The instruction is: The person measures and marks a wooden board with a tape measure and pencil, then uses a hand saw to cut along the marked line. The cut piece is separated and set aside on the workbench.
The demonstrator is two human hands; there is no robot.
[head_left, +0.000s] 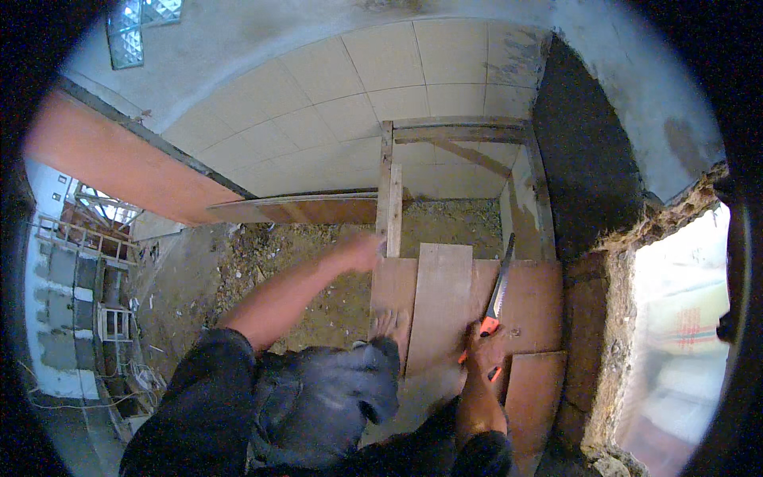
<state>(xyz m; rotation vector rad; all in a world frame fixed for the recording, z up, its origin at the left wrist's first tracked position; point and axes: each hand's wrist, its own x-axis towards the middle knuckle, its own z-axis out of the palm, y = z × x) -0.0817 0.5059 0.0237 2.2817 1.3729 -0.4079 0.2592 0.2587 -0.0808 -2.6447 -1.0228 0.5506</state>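
Your right hand (483,346) is wrapped around an orange-handled handsaw (497,302), its dark metal blade pointing ahead of that hand. Ahead and to its left, your left hand (366,251) is blurred beside the near end of a long, grey-brown wooden post (385,191); whether its fingers grip, I can't tell. Below your right hand lie flat brown boards (445,290). You seem to be handling wood between cuts; sawing would call for steadying the piece first.

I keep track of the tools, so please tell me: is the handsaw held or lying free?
Held: the right hand is closed around the orange handle of the handsaw, its blade extending beyond the hand.
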